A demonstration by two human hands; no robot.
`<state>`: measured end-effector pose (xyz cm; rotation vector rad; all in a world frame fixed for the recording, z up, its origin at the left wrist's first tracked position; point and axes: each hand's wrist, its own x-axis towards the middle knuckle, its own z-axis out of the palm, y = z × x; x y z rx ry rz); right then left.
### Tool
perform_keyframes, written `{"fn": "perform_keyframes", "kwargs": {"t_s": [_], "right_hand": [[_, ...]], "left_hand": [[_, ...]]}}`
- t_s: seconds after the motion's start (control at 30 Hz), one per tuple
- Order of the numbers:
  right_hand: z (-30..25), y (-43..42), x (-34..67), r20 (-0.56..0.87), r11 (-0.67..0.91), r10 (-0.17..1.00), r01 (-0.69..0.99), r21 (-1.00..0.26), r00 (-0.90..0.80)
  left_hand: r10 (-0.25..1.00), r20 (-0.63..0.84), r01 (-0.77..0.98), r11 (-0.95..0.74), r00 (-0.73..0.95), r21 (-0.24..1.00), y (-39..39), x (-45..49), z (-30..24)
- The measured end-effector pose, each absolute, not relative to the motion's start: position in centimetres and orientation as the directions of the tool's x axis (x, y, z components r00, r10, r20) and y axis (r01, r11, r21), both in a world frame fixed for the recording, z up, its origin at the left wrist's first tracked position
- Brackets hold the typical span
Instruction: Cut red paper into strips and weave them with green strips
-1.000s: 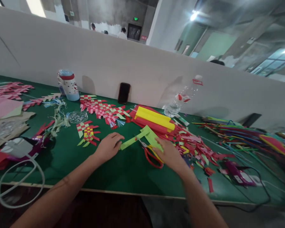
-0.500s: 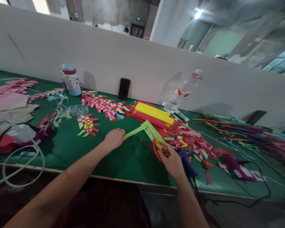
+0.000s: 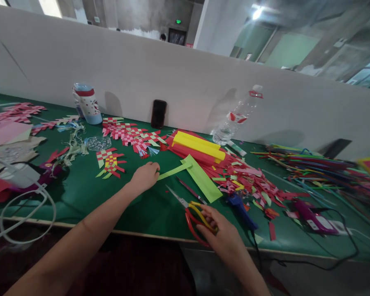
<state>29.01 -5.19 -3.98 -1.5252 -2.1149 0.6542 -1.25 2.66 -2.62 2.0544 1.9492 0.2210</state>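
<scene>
My left hand (image 3: 145, 176) pinches the near end of a narrow light-green paper strip (image 3: 172, 171). The strip's other end lies over the top of a wider light-green paper sheet (image 3: 203, 179) on the table. In my right hand (image 3: 219, 230) is a pair of scissors (image 3: 191, 210) with red and yellow handles, held low near the table edge. Its blades point up and left, clear of the paper. A slim dark pen-like tool (image 3: 191, 190) lies between the strip and the scissors. Left of my left hand rests a woven paper fish (image 3: 111, 163) in red, yellow and green.
Folded yellow paper (image 3: 199, 144) lies on red paper behind the green sheet. Red scraps (image 3: 253, 177), a blue glue gun (image 3: 242, 210) and a purple device (image 3: 314, 218) with a cord are at right. A water bottle (image 3: 236, 119), phone (image 3: 158, 114) and flask (image 3: 89, 103) stand by the partition.
The scissors have moved down and toward me, away from the green paper, uncovering the wide sheet and the pen-like tool. My left hand stays on the strip, shifted only slightly.
</scene>
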Motion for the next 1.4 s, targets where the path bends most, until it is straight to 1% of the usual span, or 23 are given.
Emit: {"fn": "perform_keyframes", "kwargs": {"t_s": [0.1,0.17,0.27,0.4,0.47,0.53,0.63,0.7,0.8,0.9,1.03,1.17,1.27,1.4], "right_hand": [[-4.6,-4.8,29.8,0.152,0.416,0.907,0.776,-0.474,-0.394],[-4.8,-4.5,30.5,0.183,0.455,0.890,0.791,-0.410,-0.417],[-4.4,-3.9,31.1,0.214,0.455,0.891,0.792,-0.407,-0.401],[-2.4,-2.0,30.1,0.267,0.424,0.904,0.775,-0.468,-0.334],[-1.4,-0.7,28.9,0.277,0.388,0.920,0.749,-0.537,-0.278],[-0.6,0.7,27.7,0.205,0.317,0.948,0.673,-0.668,-0.242],[-0.4,2.2,26.0,0.131,0.256,0.961,0.599,-0.759,-0.244],[-0.7,2.7,24.9,0.087,0.221,0.962,0.549,-0.806,-0.259],[-1.3,2.3,23.0,-0.004,0.136,0.951,0.434,-0.891,-0.308],[-1.7,1.1,20.4,-0.076,0.041,0.921,0.288,-0.957,-0.382],[-2.1,0.1,17.0,-0.084,-0.047,0.900,0.096,-0.994,-0.429],[-2.5,0.4,14.9,-0.041,-0.052,0.922,-0.017,-0.999,-0.386],[-3.0,0.6,14.3,-0.005,-0.013,0.944,-0.021,-1.000,-0.330],[-3.2,0.4,14.4,0.045,0.079,0.946,0.095,-0.992,-0.322]], "left_hand": [[0.990,-0.084,0.947,-0.085,0.116,0.309,2.3,-1.1,-2.8],[0.988,-0.093,0.952,-0.092,0.124,0.293,2.2,-1.0,-3.0],[0.986,-0.128,0.955,-0.065,0.105,0.289,2.7,-1.1,-3.1],[0.979,-0.179,0.939,-0.031,0.098,0.343,3.4,-1.0,-3.1],[0.979,-0.183,0.921,-0.015,0.093,0.388,3.4,-1.1,-3.2],[0.980,-0.179,0.893,0.008,0.081,0.450,3.2,-1.3,-3.3],[0.985,-0.168,0.814,0.058,0.049,0.578,2.8,-1.9,-3.5],[0.988,-0.152,0.725,0.090,0.021,0.683,2.3,-2.4,-3.4],[0.991,-0.134,0.525,0.108,0.012,0.844,1.1,-2.8,-3.1],[0.989,-0.140,0.301,0.120,0.045,0.946,-0.7,-2.5,-2.7],[0.984,-0.149,0.090,0.140,0.097,0.986,-3.1,-1.6,-2.7],[0.976,-0.155,-0.018,0.159,0.150,0.987,-4.4,-1.2,-3.1],[0.969,-0.152,-0.059,0.166,0.196,0.984,-4.7,-1.2,-3.0],[0.961,-0.144,-0.056,0.162,0.237,0.985,-4.1,-0.8,-2.5]]}}
